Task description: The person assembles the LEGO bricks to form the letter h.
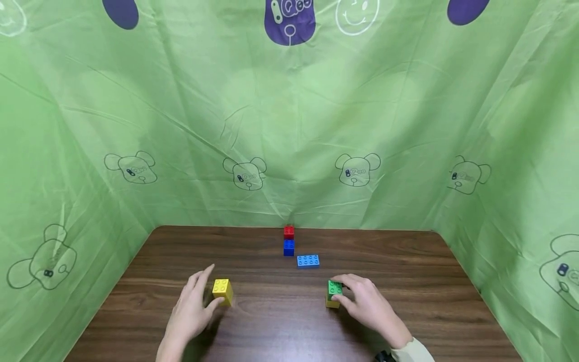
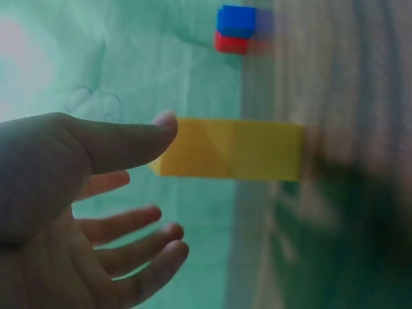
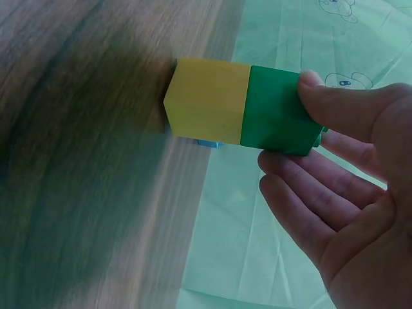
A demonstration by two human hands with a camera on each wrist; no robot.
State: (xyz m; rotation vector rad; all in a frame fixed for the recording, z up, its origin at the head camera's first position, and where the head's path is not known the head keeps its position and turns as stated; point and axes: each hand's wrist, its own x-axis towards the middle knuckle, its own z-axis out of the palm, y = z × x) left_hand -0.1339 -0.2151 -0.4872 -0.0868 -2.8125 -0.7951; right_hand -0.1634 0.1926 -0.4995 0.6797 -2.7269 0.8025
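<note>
My left hand (image 1: 190,309) is beside a tall yellow block (image 1: 222,287) with studs on top, fingers spread. In the left wrist view the thumb tip overlaps the upper end of that block, while the other fingers stay apart from it. On the right, a green brick (image 3: 277,109) sits atop a yellow brick (image 3: 209,100), making an upright stack. My right hand (image 1: 364,299) pinches the green brick between thumb and fingers.
At the back middle of the brown wooden table (image 1: 384,251), a red brick (image 1: 288,232) stands right behind a dark blue brick (image 1: 288,248). Nearby lies a flat light blue brick (image 1: 308,261). Green cloth (image 1: 289,120) with printed bear faces walls the back and sides.
</note>
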